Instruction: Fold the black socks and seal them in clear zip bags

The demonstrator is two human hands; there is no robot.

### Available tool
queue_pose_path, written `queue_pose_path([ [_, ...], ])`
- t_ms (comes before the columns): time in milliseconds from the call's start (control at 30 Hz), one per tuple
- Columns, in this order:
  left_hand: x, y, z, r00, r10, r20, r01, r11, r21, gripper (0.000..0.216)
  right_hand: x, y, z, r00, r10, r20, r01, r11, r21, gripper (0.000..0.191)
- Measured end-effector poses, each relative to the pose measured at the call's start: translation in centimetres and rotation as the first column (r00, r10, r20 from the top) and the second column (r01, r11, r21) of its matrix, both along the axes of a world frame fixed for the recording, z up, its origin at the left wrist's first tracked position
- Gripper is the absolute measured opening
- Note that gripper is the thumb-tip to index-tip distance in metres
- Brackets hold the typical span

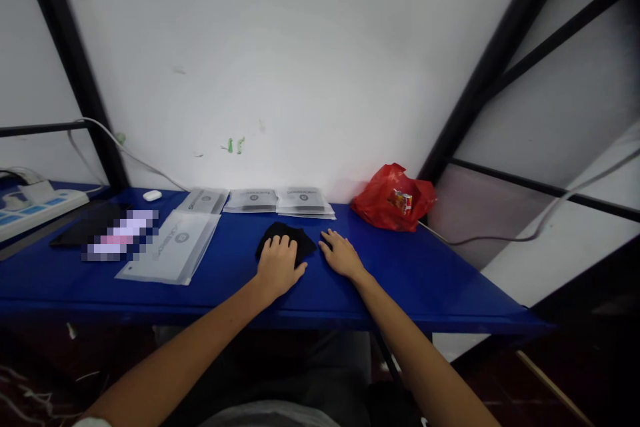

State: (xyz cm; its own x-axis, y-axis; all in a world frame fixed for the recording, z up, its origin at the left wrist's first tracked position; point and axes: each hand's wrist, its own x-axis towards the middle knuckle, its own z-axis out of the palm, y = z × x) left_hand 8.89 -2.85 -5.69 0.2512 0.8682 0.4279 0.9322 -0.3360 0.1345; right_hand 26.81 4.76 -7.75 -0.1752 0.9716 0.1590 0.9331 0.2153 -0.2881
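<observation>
A small black cloth (305, 243), folded or bunched, lies on the blue desk (400, 280) near its middle. My left hand (278, 267) rests on top of this cloth with the fingers laid out over it and the thumb off to the right. Just right of the cloth, my right hand (341, 253) lies flat on the desk, fingers spread and holding nothing. Part of the cloth is hidden beneath my left hand. Frosted plastic zip bags with printed lettering stand near: a large bag (175, 247) at the left, and small filled bags (303, 199) along the wall.
A red plastic bag (385, 197) with a small packet in it sits at the back right. On the left are a white earbud case (152, 195), a dark flat object (85, 223), a blurred-out screen and a white power strip (45, 210). Cables run along the wall.
</observation>
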Motion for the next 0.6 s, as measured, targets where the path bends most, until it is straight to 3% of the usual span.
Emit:
queue_pose_path([
  [267, -2.8, 0.3, 1.0, 1.0, -0.003, 0.023, 0.005, 0.997, -0.078, 0.017, -0.1, -0.2, 0.3, 1.0, -0.009, -0.001, 0.009, 1.0, -0.007, 0.046],
  [467, -2.8, 0.0, 2.1, 0.998, 0.028, 0.06, -0.016, 0.982, -0.187, 0.018, -0.1, -0.2, 0.3, 1.0, -0.011, -0.006, 0.011, 1.0, -0.009, 0.047],
  [600, -2.6, 0.2, 3.6, 0.972, 0.037, 0.233, 0.024, 0.967, -0.254, 0.018, -0.1, -0.2, 0.3, 1.0, -0.008, -0.016, 0.008, 1.0, -0.003, 0.047],
])
